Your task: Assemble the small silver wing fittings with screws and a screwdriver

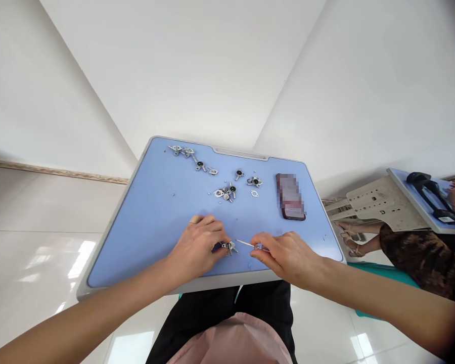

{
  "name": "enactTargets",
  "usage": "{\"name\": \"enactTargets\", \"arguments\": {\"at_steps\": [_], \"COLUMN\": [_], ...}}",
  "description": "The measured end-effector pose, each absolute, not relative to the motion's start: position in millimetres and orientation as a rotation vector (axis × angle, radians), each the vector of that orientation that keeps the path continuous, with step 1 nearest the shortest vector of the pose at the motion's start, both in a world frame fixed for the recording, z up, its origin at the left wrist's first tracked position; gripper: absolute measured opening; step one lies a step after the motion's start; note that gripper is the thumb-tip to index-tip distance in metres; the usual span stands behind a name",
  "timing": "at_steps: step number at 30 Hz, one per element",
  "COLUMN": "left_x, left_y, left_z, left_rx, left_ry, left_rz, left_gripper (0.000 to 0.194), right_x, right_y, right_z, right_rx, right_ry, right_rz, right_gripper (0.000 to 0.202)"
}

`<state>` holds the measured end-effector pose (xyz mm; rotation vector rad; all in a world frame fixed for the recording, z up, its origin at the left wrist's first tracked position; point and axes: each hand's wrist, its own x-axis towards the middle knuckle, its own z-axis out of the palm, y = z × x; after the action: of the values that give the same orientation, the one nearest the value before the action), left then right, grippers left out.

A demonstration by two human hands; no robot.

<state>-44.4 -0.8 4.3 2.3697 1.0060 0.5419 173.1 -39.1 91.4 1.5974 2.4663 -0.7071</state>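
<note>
Our left hand [199,245] pinched a small metal part [229,247] near the tabletop's [147,222] front edge; our right [293,258] gripped a thin-shafted tool [245,243], tip just beside, where steady fingers mattered.

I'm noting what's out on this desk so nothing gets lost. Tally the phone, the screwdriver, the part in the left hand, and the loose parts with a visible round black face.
Phone: 1
Screwdriver, in the right hand: 1
Metal part in the left hand: 1
Black-faced parts: 4
Total: 7
</note>
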Motion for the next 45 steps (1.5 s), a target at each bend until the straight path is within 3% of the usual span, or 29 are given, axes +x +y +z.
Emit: {"name": "enactTargets", "arguments": {"at_steps": [4,9,17,32,35,38,42,45], "left_x": [-45,-45,-44,-44,-44,-44,-44,-45], "left_y": [-1,-1,-1,-1,-1,-1,-2,-1], "left_z": [3,3,4,6,7,7,6,6], "left_rx": [2.373,2.362,2.366,2.350,2.348,2.351,2.356,2.356], "left_ry": [1.001,0.998,0.988,0.984,0.991,0.993,0.988,0.992], "left_rz": [0.558,0.548,0.568,0.554,0.554,0.553,0.557,0.542], "left_gripper": [0.009,0.010,0.008,0.010,0.010,0.010,0.010,0.010], "right_x": [176,188,194,164,161,161,157,155], "right_y": [-41,-40,-36,-31,-30,-28,-24,-22], "right_z": [87,90,77,95,103,105,108,109], "right_rx": [1.513,1.383,1.257,1.201,1.073,0.992,1.085,1.142], "right_ry": [2.637,2.791,2.903,2.543,2.495,2.453,2.388,2.430], "right_rz": [-0.791,-0.950,-0.461,-0.200,-0.128,-0.031,-0.004,-0.021], "right_gripper": [0.023,0.032,0.035,0.017,0.022,0.011,0.037,0.034]}}
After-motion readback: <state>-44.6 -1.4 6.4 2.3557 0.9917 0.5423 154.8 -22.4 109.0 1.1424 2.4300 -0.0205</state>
